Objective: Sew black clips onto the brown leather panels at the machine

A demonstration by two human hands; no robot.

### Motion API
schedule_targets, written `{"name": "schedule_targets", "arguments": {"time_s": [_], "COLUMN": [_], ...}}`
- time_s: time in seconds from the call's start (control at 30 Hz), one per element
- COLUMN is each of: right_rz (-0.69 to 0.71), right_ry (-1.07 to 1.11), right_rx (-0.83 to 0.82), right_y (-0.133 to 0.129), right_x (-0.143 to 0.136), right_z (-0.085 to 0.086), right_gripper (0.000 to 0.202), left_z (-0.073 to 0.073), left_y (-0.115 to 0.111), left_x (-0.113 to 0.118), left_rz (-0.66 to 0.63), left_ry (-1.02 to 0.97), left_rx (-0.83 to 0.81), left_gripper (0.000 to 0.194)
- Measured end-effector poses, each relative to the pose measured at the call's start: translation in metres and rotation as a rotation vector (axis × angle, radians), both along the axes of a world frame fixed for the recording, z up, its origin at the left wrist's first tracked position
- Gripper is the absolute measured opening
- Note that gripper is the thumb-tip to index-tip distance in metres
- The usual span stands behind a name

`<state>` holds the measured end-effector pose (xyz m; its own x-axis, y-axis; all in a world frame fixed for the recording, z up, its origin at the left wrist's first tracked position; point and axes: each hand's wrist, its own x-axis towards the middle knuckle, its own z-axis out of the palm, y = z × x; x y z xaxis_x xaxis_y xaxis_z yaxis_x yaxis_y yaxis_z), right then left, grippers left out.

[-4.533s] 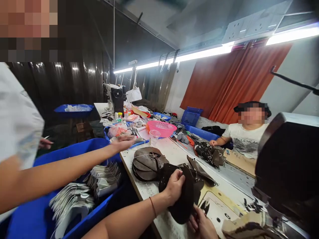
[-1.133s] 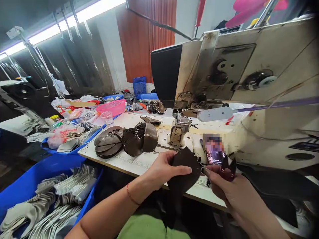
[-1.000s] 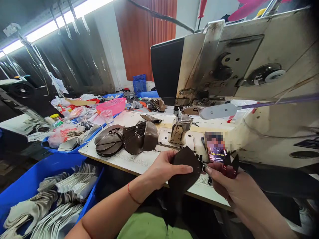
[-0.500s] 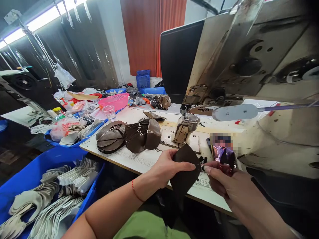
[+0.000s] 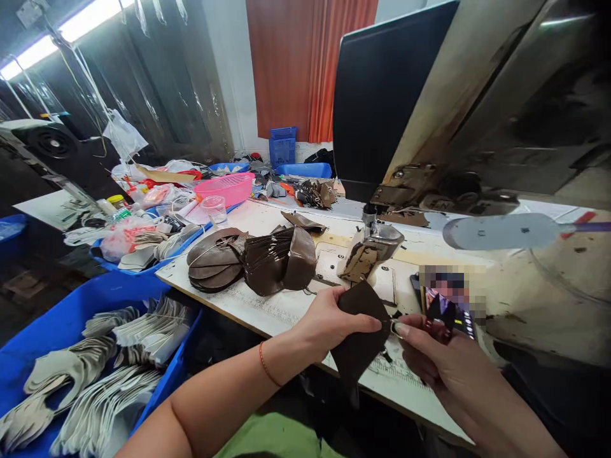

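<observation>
My left hand (image 5: 329,321) grips a dark brown leather piece (image 5: 360,350), thumb on top and pointing toward its right edge. The piece has a pointed top and its lower end hangs past the table's front edge. At that right edge, my right hand (image 5: 429,350) is closed in a pinch. A small shiny bit shows at its fingertips, but what it holds is too small to tell. Just behind the leather stands the sewing machine's post (image 5: 372,251), under the needle area. Small black scraps lie on the table near my right fingers.
Stacked brown leather pieces (image 5: 279,261) lie left of the post. A phone (image 5: 449,305) rests behind my right hand. Blue bins (image 5: 176,375) of pale cut pieces stand at the left. A pink basket (image 5: 224,187) sits farther back. The machine head (image 5: 396,102) overhangs the right side.
The view has shifted, so the machine sits farther right and looks larger. Both hands stay at the leather piece, which appears slightly farther right. My right fingertips still meet its edge.
</observation>
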<state>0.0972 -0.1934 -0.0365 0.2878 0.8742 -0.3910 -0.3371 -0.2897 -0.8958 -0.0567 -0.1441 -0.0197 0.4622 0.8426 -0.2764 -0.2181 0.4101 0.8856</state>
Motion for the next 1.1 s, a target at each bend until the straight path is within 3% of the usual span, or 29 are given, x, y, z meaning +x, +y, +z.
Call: {"name": "schedule_targets", "arguments": {"time_s": [0.07,0.17,0.3,0.37,0.47,0.6,0.73,0.87,1.1], "right_rz": [-0.007,0.059,0.221,0.204,0.147,0.169,0.035,0.066,-0.009], "right_ry": [-0.075,-0.395,-0.988,-1.208,-1.39,-1.468,-1.519,-1.421,-1.321], "right_rx": [0.012,0.148,0.482,0.711,1.019,1.053,0.99,1.048,0.992], "right_y": [0.008,0.025,0.057,0.075,0.101,0.121,0.123,0.125,0.129], "right_x": [0.001,0.006,0.022,0.032,0.044,0.05,0.05,0.055,0.056], "right_z": [0.002,0.01,0.017,0.016,0.011,0.009,0.011,0.008,0.001], "right_gripper": [0.038,0.035,0.02,0.011,0.018,0.021,0.018,0.022,0.019], "left_z": [0.001,0.006,0.017,0.022,0.026,0.03,0.034,0.034,0.024], "left_y": [0.007,0.025,0.059,0.077,0.1,0.121,0.131,0.136,0.14], "left_x": [0.001,0.002,0.004,0.007,0.013,0.024,0.033,0.039,0.044], "left_rz": [0.034,0.073,0.079,0.074,0.056,0.06,0.086,0.058,0.069], "left_ry": [0.023,0.069,0.086,0.094,0.081,0.097,0.142,0.1,0.01], "left_rx": [0.023,0.01,-0.003,-0.003,0.001,-0.004,0.079,0.166,0.125], "left_gripper": [0.024,0.024,0.023,0.02,0.017,0.018,0.02,0.016,0.019]}}
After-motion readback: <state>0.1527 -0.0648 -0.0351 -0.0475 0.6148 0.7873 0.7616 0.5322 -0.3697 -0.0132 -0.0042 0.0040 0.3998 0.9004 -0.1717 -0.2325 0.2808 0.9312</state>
